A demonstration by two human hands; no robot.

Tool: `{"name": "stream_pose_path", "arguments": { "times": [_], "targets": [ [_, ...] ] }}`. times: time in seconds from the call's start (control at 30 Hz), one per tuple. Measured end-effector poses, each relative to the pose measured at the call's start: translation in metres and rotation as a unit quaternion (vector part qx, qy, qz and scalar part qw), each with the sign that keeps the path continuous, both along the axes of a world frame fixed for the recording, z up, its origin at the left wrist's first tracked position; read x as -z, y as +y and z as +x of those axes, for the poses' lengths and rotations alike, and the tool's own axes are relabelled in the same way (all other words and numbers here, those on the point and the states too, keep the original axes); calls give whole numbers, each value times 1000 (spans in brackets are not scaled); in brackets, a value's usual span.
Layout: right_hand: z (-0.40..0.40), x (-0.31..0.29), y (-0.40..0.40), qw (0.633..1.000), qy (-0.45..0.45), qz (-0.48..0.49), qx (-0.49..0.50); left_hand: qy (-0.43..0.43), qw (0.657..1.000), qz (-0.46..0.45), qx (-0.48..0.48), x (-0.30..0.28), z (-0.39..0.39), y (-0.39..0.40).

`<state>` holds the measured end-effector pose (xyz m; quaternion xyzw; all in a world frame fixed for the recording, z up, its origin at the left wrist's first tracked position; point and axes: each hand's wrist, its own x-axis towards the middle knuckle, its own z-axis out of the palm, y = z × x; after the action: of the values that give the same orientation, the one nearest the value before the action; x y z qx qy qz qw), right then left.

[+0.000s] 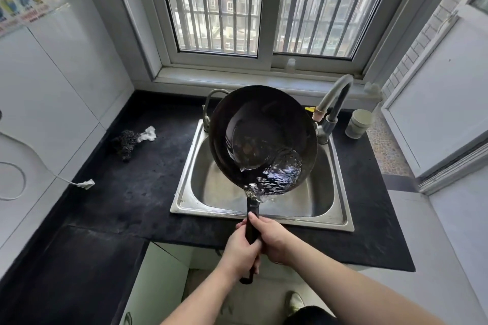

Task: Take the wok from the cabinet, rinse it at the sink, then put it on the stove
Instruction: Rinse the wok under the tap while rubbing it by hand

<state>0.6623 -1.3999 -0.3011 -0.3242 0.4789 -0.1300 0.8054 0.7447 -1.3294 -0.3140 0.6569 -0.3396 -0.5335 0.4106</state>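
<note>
Both hands are gripping the wok's black handle (252,229) above the sink's near rim: the left hand (241,253) is wrapping it lower down, while the right hand (272,237) is curling round higher, thumb lying along it. The wok (264,137) is tilting over the sink (340,219), water pooling at its near edge. Beyond the sink, the faucet (335,103) is arching behind the wok. No writing is legible.

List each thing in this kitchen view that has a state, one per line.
wok: tilted over the sink, water pouring out
left hand: grips wok handle
right hand: grips wok handle
sink: basin wet
faucet: no stream visible
window: closed
paper cup: upright
</note>
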Motion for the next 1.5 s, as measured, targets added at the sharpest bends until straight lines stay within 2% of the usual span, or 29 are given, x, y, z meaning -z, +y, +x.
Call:
{"name": "stream_pose_path", "arguments": {
  "times": [0.3, 0.53, 0.7, 1.13, 1.33, 1.5],
  "targets": [
    [7, -1, -8, 997, 67, -24, 26, 56, 998, 2, 20, -4, 5, -16],
    [8, -15, -24, 992, 123, -14, -12, 162, 986, 30, 5, -23, 2, -39],
    [11, -20, -16, 991, 130, 3, -8, 202, 978, 52, -1, -28, 6, -31],
    [29, -47, 20, 985, 165, 8, 42, 356, 930, 93, -17, -49, 22, -2],
    [28, -60, 24, 988, 136, 37, 70, 368, 923, 110, -30, -68, 22, -1],
    [29, -59, 22, 986, 52, 101, 126, 301, 940, 157, -42, -87, 27, -11]
  ]
}}
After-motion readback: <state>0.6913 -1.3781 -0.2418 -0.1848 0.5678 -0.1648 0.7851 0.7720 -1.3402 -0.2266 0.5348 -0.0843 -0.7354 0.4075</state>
